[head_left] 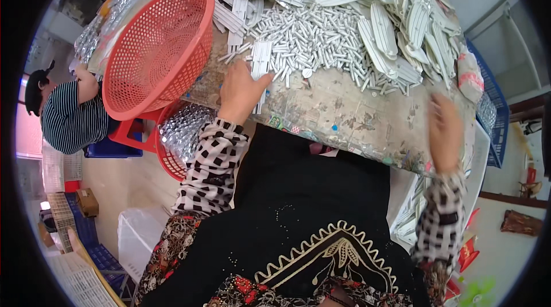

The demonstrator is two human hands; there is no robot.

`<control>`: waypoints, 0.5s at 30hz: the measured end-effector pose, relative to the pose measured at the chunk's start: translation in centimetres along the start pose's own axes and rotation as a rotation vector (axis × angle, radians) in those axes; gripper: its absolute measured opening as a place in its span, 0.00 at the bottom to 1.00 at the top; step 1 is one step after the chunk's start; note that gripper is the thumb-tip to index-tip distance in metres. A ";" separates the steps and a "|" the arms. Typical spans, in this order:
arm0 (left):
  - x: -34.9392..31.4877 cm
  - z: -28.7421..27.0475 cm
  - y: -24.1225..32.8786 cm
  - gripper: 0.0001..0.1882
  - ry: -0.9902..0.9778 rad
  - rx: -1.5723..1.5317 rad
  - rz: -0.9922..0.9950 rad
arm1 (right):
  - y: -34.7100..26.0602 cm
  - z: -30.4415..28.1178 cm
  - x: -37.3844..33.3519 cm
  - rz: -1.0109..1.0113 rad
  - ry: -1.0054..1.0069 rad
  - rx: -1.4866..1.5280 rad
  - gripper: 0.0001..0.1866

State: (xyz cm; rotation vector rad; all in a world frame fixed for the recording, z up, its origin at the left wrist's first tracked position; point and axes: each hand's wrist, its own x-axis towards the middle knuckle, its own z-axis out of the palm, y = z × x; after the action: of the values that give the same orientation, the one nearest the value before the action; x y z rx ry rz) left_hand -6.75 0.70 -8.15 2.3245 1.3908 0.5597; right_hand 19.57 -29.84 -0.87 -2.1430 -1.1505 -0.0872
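Note:
My left hand (241,90) is at the near edge of the worktable, its thumb and fingers closed on a flat white slotted plastic strip (261,59). The strip points away from me, its far end against a heap of short silvery-white rods (315,34). Smeared by motion, my right hand (444,135) is over the table's right front corner; its fingers are too blurred to read, and I see nothing in it. Long white oval plastic parts (383,28) lie piled behind and to the right of the rods.
A tilted red mesh basket (198,37) stands left of my left arm. Below it, another red basket (172,163) holds shiny silvery pieces (186,129). A blue crate (495,117) is at the right. A person in a striped shirt (74,115) works at the far left.

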 end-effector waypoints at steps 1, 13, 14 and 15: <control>-0.2 -0.4 0.5 0.31 0.008 0.001 -0.045 | -0.2 2.5 2.0 -0.261 -0.004 -0.238 0.16; -1.9 -1.2 -0.9 0.28 -0.186 -1.151 -0.126 | -5.0 7.9 5.6 -0.534 0.205 -0.488 0.06; -2.3 -1.9 0.4 0.27 -0.404 -1.347 -0.250 | -5.1 8.2 4.6 -0.537 0.195 -0.482 0.06; -2.7 -2.5 1.9 0.27 -0.439 -1.472 -0.251 | -5.5 8.6 3.5 -0.262 0.124 -0.028 0.07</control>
State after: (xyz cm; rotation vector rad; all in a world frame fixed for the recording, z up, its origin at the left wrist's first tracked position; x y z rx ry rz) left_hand -7.75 -2.24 -5.48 0.9591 0.5923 0.6109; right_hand 15.39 -20.14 -3.11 -1.9694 -1.3563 -0.3512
